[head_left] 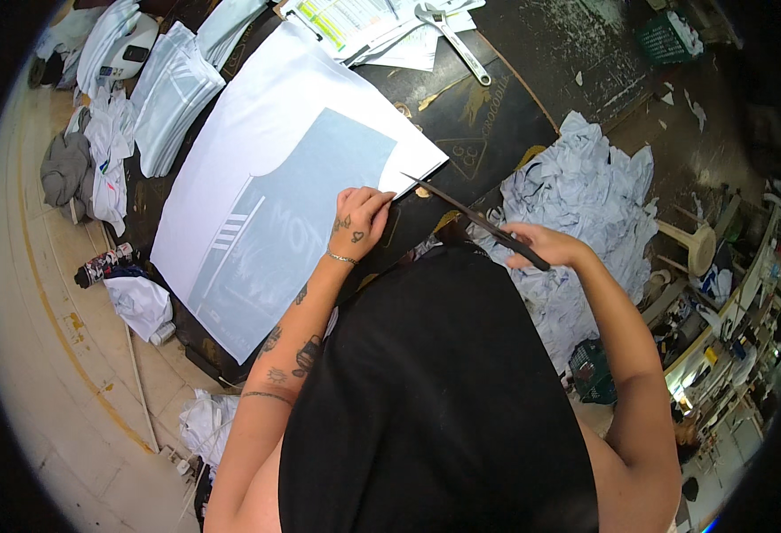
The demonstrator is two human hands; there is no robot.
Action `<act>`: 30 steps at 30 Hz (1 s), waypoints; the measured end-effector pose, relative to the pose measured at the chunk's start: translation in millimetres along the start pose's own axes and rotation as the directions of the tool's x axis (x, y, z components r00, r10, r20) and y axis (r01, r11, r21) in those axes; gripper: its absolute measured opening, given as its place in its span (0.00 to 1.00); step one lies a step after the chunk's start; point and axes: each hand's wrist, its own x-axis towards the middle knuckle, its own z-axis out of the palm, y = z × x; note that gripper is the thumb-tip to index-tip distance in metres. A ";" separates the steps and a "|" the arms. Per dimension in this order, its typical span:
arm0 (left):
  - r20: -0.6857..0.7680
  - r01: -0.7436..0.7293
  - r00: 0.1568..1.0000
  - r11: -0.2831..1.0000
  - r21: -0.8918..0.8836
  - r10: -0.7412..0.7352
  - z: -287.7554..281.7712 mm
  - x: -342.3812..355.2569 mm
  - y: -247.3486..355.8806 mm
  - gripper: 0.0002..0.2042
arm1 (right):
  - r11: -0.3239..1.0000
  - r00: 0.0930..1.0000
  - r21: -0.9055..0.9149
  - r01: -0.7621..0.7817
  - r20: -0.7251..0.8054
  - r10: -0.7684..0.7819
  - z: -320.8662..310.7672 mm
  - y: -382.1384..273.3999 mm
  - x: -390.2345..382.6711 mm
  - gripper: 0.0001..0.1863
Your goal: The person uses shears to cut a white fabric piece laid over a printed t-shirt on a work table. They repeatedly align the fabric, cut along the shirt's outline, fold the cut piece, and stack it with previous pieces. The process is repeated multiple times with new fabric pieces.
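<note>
The right hand (546, 247) is closest, with its fingers wrapped tight around the handle of long dark scissors (475, 219). The blades are nearly closed, and the tip sits at the near corner of the white cloth (257, 133). The left hand (359, 222) presses down on that edge, fingers curled together on the cloth. A grey paper shape (301, 204) lies on top of the cloth. It looks like the cutting has only just begun, and most of the edge is uncut. Farther off on the dark surface (488, 115) sits a heap of scraps (586, 195).
</note>
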 end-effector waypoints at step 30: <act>0.066 -0.335 0.936 0.933 -0.130 0.346 -17.6 -3.9 -54.0 0.23 | 0.947 0.721 0.184 -0.264 -0.615 0.320 125.7 -75.4 27.7 0.38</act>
